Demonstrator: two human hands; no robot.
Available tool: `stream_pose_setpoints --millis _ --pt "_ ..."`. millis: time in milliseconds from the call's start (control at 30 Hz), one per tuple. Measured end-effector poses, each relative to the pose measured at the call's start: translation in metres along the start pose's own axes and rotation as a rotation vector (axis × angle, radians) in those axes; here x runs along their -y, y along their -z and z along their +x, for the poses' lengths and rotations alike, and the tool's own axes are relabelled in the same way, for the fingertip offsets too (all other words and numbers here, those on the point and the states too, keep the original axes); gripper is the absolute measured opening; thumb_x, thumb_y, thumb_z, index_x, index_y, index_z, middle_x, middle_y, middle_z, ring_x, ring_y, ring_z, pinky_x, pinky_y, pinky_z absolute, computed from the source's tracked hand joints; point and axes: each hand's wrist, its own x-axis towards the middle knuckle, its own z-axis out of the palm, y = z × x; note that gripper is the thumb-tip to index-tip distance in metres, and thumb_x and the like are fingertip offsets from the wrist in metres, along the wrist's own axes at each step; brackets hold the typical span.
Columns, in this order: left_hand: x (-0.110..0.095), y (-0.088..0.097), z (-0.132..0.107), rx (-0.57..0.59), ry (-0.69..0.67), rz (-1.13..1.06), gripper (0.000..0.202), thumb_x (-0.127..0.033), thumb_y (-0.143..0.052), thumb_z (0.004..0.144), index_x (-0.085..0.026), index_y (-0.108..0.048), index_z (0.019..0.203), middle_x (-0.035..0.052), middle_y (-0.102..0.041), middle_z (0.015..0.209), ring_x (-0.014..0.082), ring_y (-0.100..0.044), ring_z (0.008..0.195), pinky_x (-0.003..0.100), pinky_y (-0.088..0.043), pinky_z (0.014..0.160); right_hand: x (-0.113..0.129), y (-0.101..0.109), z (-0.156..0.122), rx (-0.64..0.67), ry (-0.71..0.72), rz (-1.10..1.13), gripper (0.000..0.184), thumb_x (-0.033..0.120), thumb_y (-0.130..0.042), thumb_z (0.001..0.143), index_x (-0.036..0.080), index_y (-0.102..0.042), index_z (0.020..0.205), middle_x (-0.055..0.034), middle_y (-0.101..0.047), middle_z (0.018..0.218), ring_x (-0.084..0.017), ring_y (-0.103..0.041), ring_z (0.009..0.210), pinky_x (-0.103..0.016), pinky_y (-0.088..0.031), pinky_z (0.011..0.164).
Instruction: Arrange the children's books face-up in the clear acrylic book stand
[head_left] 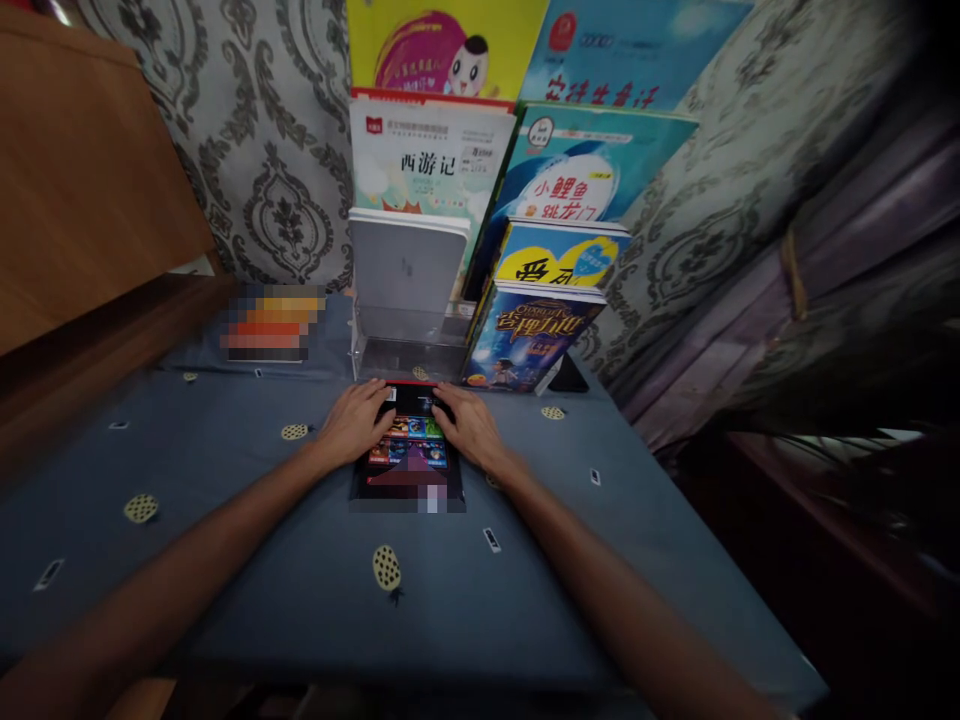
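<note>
A dark book with a red edge and colourful pictures (409, 455) lies flat on the blue cloth-covered table (300, 590). My left hand (354, 420) rests on its upper left corner, fingers curled over the edge. On the upper right corner lies my right hand (469, 425), fingers bent round that edge. Both hands grip the book near a clear acrylic book stand (409, 345) just behind it.
The stand holds a grey book (405, 265) and several colourful children's books (532, 335) in tiers against patterned wallpaper. A wooden board (82, 170) stands at the left. Curtains hang at the right beyond the table's edge.
</note>
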Motion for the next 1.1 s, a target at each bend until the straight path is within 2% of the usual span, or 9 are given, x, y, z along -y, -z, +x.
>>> stream_pose_setpoints --millis 167,367,600,700,800,967,1100 --pt "0.003 0.007 0.001 0.114 -0.096 -0.026 0.043 -0.030 -0.042 0.100 -0.016 -0.057 0.138 0.0147 -0.054 0.147 0.0265 -0.048 0.140 0.051 -0.038 0.115 0.006 0.004 0.002 0.051 -0.018 -0.048 0.040 0.025 -0.048 0.099 0.007 -0.063 0.131 -0.0190 -0.061 0.140 -0.027 -0.054 0.134 -0.045 -0.040 0.115" --pt "0.008 0.012 0.005 0.257 -0.175 -0.079 0.046 -0.034 -0.036 0.104 -0.020 -0.050 0.145 0.0117 -0.044 0.156 0.0245 -0.036 0.148 0.052 -0.030 0.119 0.009 0.005 0.002 0.065 -0.036 -0.067 0.040 0.025 -0.046 0.100 0.009 -0.061 0.133 -0.0170 -0.059 0.143 -0.026 -0.052 0.137 -0.045 -0.039 0.116" --pt "0.004 0.016 0.006 0.377 -0.298 -0.162 0.046 -0.037 -0.031 0.106 -0.027 -0.046 0.149 0.0060 -0.038 0.159 0.0209 -0.031 0.150 0.049 -0.023 0.122 0.007 0.006 0.003 0.113 -0.066 -0.067 0.042 0.019 -0.043 0.099 0.012 -0.058 0.137 -0.0151 -0.056 0.146 -0.025 -0.049 0.140 -0.046 -0.037 0.117" --pt "0.002 0.014 0.004 0.351 -0.273 -0.165 0.046 -0.038 -0.032 0.106 -0.026 -0.046 0.148 0.0060 -0.038 0.159 0.0213 -0.031 0.150 0.049 -0.022 0.122 0.009 0.007 0.001 0.135 -0.067 -0.077 0.044 0.018 -0.043 0.099 0.014 -0.056 0.140 -0.0139 -0.052 0.149 -0.024 -0.045 0.142 -0.048 -0.036 0.118" --pt "0.003 0.011 0.003 0.298 -0.269 -0.169 0.045 -0.038 -0.037 0.105 -0.025 -0.050 0.145 0.0070 -0.043 0.157 0.0214 -0.036 0.148 0.049 -0.026 0.122 0.016 0.009 -0.007 0.136 0.006 -0.096 0.043 0.019 -0.042 0.099 0.014 -0.057 0.139 -0.0141 -0.054 0.148 -0.025 -0.043 0.144 -0.052 -0.035 0.118" --pt "0.006 0.006 0.002 0.135 -0.320 -0.189 0.039 -0.036 -0.047 0.101 -0.018 -0.064 0.131 0.0120 -0.061 0.140 0.0232 -0.053 0.136 0.048 -0.039 0.115 0.028 0.013 -0.025 0.160 0.137 -0.090 0.040 0.022 -0.044 0.100 0.014 -0.061 0.135 -0.0152 -0.059 0.143 -0.027 -0.050 0.139 -0.055 -0.035 0.116" --pt "0.007 0.006 0.001 0.028 -0.359 -0.193 0.035 -0.036 -0.050 0.100 -0.015 -0.070 0.120 0.0135 -0.069 0.128 0.0243 -0.062 0.124 0.046 -0.049 0.107 0.028 0.014 -0.031 0.117 0.159 -0.053 0.034 0.021 -0.047 0.099 0.019 -0.067 0.127 -0.0114 -0.065 0.137 -0.026 -0.055 0.134 -0.054 -0.037 0.114"
